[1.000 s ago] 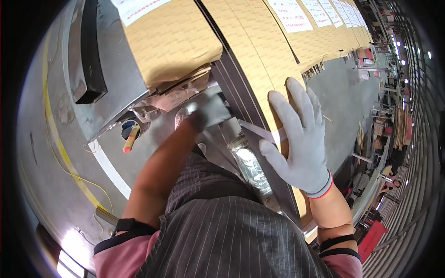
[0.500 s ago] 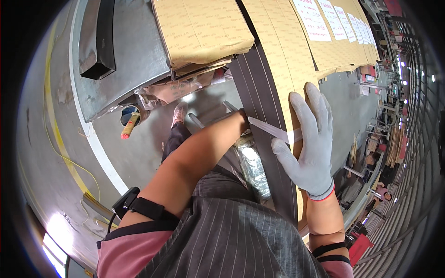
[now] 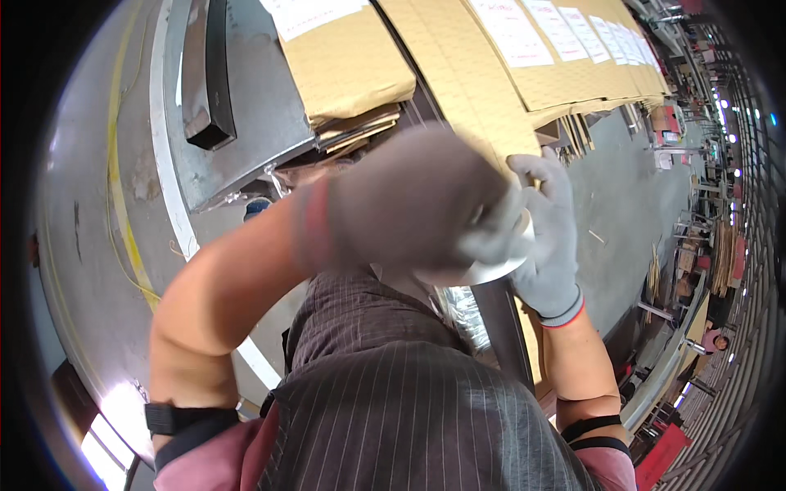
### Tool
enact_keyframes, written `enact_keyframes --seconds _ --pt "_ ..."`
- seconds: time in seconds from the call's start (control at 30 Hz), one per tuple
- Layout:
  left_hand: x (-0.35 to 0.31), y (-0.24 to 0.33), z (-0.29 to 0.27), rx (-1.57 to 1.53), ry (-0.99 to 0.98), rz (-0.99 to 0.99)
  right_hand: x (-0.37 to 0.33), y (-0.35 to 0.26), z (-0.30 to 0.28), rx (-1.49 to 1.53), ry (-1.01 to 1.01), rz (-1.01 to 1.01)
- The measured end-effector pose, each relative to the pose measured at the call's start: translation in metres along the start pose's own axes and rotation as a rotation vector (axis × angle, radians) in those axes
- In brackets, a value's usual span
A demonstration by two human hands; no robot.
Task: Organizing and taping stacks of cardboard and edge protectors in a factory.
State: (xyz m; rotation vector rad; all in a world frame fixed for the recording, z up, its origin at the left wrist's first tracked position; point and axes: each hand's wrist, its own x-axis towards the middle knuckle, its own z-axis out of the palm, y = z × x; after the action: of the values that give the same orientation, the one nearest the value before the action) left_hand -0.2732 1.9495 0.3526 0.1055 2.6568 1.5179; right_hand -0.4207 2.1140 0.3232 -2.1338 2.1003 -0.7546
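Note:
My left hand (image 3: 417,204), in a grey glove with a red cuff edge, is raised above the long bundle, blurred by motion. Its fingers are curled closed around a whitish plastic strip (image 3: 506,263) that bends toward my other hand. My right hand (image 3: 552,254), also gloved in grey, lies against the bundle's right side, fingers bent but apart, its thumb hidden. Under both hands runs the long bundle: a dark panel (image 3: 501,315) beside yellow-brown printed wrapping paper (image 3: 458,82).
Another paper-wrapped stack (image 3: 352,74) lies at the far left by a metal table (image 3: 254,90) bearing a dark square tube (image 3: 211,90). More wrapped panels with white labels (image 3: 520,37) extend at the far right. A white line (image 3: 176,196) crosses the floor at left.
My left hand has come up from beneath the dark panel and now passes above it with the strip. My right hand's spread fingers have bent. The view has shifted slightly.

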Motion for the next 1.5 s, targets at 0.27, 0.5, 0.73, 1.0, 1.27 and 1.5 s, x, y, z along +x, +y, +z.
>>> enact_keyframes --seconds 0.27,0.5,0.73,1.0,1.27,1.5 --pt "0.075 -0.042 0.038 0.398 0.568 0.576 -0.039 0.072 -0.059 0.58 0.282 0.713" --pt "0.067 -0.038 0.034 0.384 0.518 0.361 0.047 0.035 -0.109 0.283 -0.446 0.109" --pt "0.022 -0.023 0.036 0.092 0.555 0.316 -0.001 0.104 0.003 -0.592 -0.677 0.349" --pt "-0.009 -0.022 0.146 -0.05 0.157 0.323 -0.067 0.084 -0.069 0.77 -0.634 0.776" --pt "-0.019 -0.043 0.202 0.066 -0.086 0.298 -0.178 0.036 -0.103 0.744 -0.065 1.069" --pt "-0.031 0.033 0.119 -0.463 0.207 -0.312 -0.131 0.004 -0.108 0.306 0.138 0.467"
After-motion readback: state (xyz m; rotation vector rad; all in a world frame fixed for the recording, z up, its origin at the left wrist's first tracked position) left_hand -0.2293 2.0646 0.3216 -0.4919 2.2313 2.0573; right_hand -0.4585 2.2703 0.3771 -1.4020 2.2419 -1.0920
